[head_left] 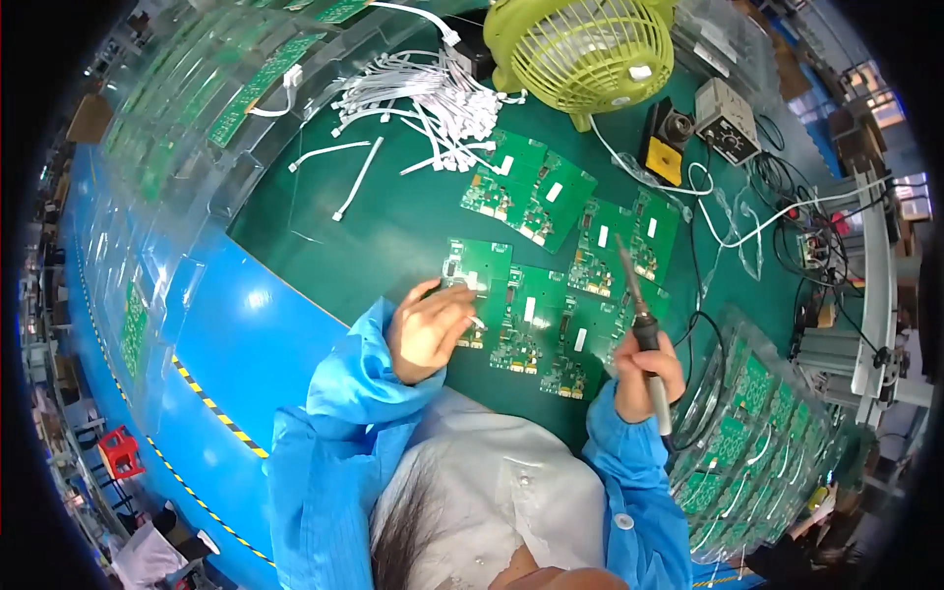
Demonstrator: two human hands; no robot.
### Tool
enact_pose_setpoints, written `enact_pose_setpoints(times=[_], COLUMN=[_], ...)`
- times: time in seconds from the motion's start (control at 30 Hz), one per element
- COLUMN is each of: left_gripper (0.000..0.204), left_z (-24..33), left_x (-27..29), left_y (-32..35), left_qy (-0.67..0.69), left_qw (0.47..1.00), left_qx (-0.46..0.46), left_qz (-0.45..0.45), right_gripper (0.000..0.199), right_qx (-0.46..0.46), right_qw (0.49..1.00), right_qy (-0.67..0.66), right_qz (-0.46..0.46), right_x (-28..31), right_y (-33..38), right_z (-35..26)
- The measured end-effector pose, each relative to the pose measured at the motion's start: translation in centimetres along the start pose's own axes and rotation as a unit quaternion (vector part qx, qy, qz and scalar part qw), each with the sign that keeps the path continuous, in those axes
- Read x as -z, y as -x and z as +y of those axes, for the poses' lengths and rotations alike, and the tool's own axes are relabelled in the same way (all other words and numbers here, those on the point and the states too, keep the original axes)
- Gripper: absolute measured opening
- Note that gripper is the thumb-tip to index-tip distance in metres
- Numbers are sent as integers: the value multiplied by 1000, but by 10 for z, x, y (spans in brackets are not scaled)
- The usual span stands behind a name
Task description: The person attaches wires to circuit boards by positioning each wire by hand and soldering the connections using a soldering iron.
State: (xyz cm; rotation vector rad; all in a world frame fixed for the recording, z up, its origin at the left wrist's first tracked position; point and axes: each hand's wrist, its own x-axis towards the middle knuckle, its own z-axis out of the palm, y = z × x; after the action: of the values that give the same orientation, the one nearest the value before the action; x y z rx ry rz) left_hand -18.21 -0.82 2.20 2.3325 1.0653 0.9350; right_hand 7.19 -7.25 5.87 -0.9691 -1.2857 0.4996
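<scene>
My right hand [649,374] grips a soldering iron [644,329] by its handle, with the tip pointing up and away over the right-hand boards. My left hand [430,332] is over the left edge of a green circuit board [484,258], its fingers bent together. A small white piece shows by those fingertips; whether they hold it is hard to see. Beside that board lie another circuit board [529,339] and a third board [580,339]. Farther back are more green boards [556,202], some overlapping, each with a white label.
A heap of white connector cables [423,103] lies at the back, near a green fan [585,49]. Back right stand an iron holder [667,143] and a control box [726,123] with loose cords. Clear trays of boards [752,442] are at right; stacked trays [177,147] at left.
</scene>
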Motion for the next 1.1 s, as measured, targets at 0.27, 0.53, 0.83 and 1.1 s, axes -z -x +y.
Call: enact_pose_setpoints(times=[0.27, 0.53, 0.83, 1.1], left_gripper=[7, 7, 10, 9], left_z=[39, 44, 38, 39], left_x=[28, 7, 1, -17], left_y=[-25, -18, -15, -6], left_qy=[359, 453, 590, 705], left_qw=[922, 871, 771, 661], left_qx=[34, 52, 121, 198], left_qz=[-139, -182, -209, -164], right_gripper=[30, 37, 42, 24], right_qx=[68, 18, -48, -130], right_qw=[978, 972, 977, 972], right_qy=[55, 34, -97, -193], right_qz=[-191, -231, -183, -20], right_x=[-40, -43, -44, -61], right_y=[-16, -7, 2, 6], right_z=[-17, -16, -9, -13])
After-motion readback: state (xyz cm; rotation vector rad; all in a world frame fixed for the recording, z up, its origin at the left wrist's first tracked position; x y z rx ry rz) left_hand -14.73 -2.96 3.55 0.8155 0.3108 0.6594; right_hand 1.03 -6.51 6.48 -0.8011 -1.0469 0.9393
